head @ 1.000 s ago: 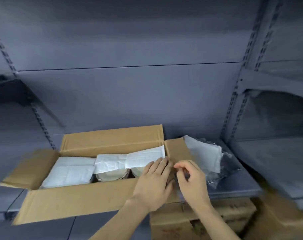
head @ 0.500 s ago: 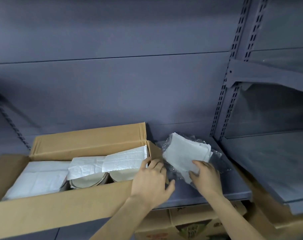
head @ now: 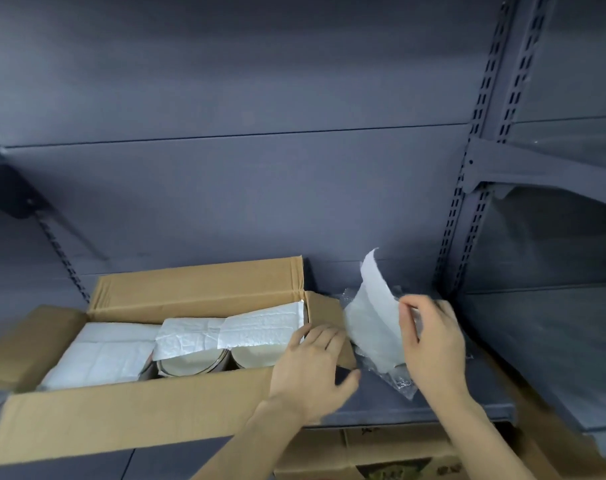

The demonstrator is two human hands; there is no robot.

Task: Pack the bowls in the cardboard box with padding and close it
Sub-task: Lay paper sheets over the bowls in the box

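You are standing over an open cardboard box [head: 128, 407] sitting on a grey shelf [head: 416, 407], with all four flaps folded outward. The near flap is hanging past the shelf's front lip toward 6 o'clock, the far flap is standing up against the back panel [head: 242, 202] at 12 o'clock, and the left flap is spreading out toward 9 o'clock.

Inside, two bowls [head: 225, 355] are sitting side by side at the right end, their rims partly showing under a creased white padding strip [head: 232, 332] that is lying across them. More folded white padding [head: 100, 355] is filling the left end.

Your left hand [head: 312, 365] is resting over the box's right corner, fingers straight and relaxed, fingertips touching the right end of the strip, thumb pointing toward 3 o'clock over the small right flap [head: 324, 306].

Your right hand [head: 433, 344] is at 3 o'clock from the box, pinching the edge of a white foam sheet [head: 374, 323] between thumb and fingers. The sheet is curling upward, its top corner pointing toward 12 o'clock, with its lower part lying in a clear plastic bag [head: 395, 379] on the shelf.

Open shelf is lying between the bag and the front lip. The slotted upright [head: 468, 188] is bounding the bay at 2 o'clock. Another carton [head: 364, 452] is showing below the shelf edge at 6 o'clock.
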